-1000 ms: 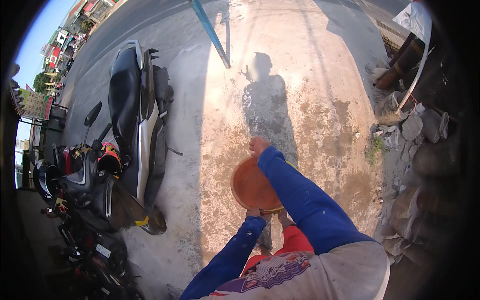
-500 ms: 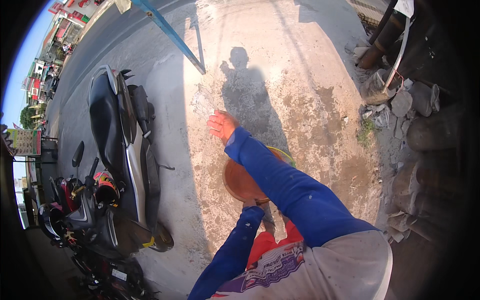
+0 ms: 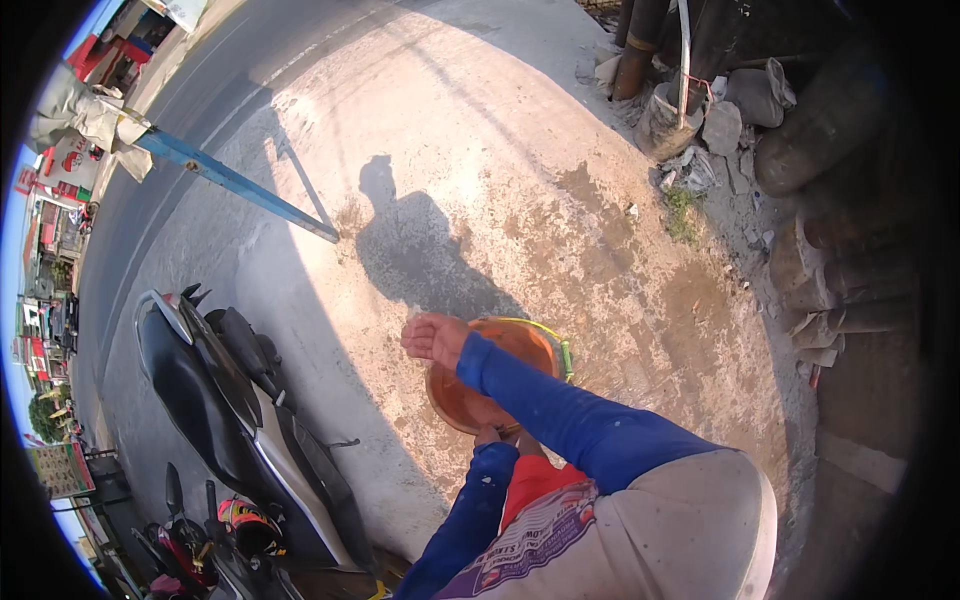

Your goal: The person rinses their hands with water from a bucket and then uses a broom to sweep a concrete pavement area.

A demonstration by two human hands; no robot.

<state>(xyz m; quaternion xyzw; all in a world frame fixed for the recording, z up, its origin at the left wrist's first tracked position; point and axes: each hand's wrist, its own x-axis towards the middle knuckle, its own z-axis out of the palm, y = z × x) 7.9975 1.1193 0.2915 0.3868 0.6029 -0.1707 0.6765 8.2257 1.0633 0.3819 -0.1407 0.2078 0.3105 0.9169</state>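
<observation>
A round orange-brown bucket [image 3: 440, 395] with a thin yellow-green handle [image 3: 566, 358] is held in front of my body above the pavement. My left hand [image 3: 487, 435] grips its near rim, the fingers mostly hidden. Across the bucket reaches my right arm in a blue sleeve. At its end, my right hand [image 3: 432, 338] hovers over the rim's far left side, fingers loosely curled and slightly apart, with nothing visible in them. What the bucket contains is hard to make out.
A black and silver motorcycle [image 3: 190, 370] stands at left, with a colourful helmet [image 3: 250, 527] near its front. A blue post [image 3: 240, 190] slants behind it. Sacks [image 3: 667, 122] and rubble line the right side. Damp patches [image 3: 590, 240] mark the sunlit pavement.
My view has shifted right and the bucket appears farther from the post. My right hand has drawn back toward the bucket; the clear splash seen beyond its fingers is gone.
</observation>
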